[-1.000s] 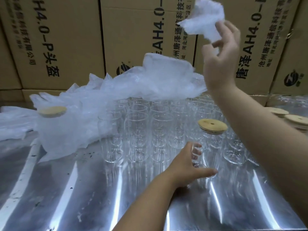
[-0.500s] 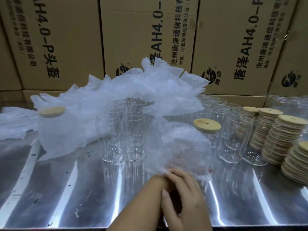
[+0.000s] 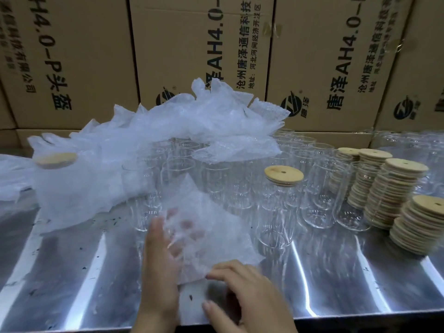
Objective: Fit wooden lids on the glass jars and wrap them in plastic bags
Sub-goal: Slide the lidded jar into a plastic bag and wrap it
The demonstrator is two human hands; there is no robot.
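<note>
Bubble bag [image 3: 211, 227]: a clear bumpy bag near the middle of the tabletop's front edge. It sits between the two hands, and its far corner sticks up in front of the jars.
Left hand [image 3: 161, 260]: it reaches into the bag from the front. Its fingers [image 3: 186, 223] are spread out inside, and you can see them through the plastic.
Right hand [image 3: 247, 294]: it is at the front edge, just right of the left hand. Its bent fingertips touch the bag's near corner. It is blurry, so I cannot tell if it pinches the bag.
Lidded jar [image 3: 276, 212]: it stands upright just right of the bag, with a round wooden lid [image 3: 284, 175] on top. No hand touches it.
Open jars [image 3: 216, 179]: many clear jars stand close together behind the bag, in the middle of the tabletop.
Lid stacks [image 3: 396, 188]: tall piles of wooden lids stand by the right edge.
Wrapped jar [image 3: 72, 195]: it stands near the left edge, covered in plastic, with a lid on it.
Bag pile [image 3: 192, 121]: loose plastic bags lie over the back jars.
Tabletop [image 3: 72, 272]: shiny metal.
Boxes [image 3: 312, 56]: brown cardboard, stacked along the back edge.
</note>
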